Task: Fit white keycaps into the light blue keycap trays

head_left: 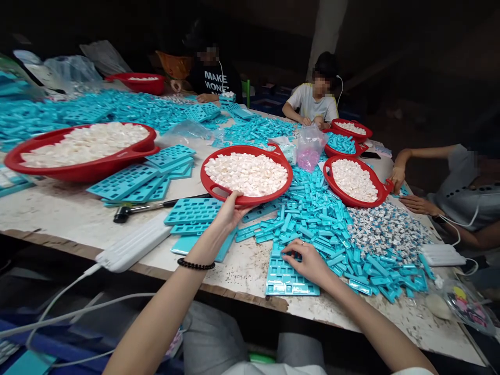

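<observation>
My left hand [231, 211] grips the near rim of a red plastic basket [289, 177], thumb on top and fingers mostly hidden below. Small white tile-like pieces [246, 172] fill that basket. Over a light-blue tray with square pockets [291, 278] is my right hand [308, 259], its bent fingertips close together at the tray's upper left part. Whatever those fingers may hold is too small to make out. Beside the tray spreads a heap of small blue plastic pieces [320, 208]. More pocketed blue trays [191, 213] are stacked beneath my left forearm and wrist.
Another red basket of white pieces [152, 136] stands left, near a black-headed hammer [123, 213] and a white power strip [135, 242]. Further right are a third red basket [380, 195] and small printed cubes [390, 229]. Co-workers sit across and at the right.
</observation>
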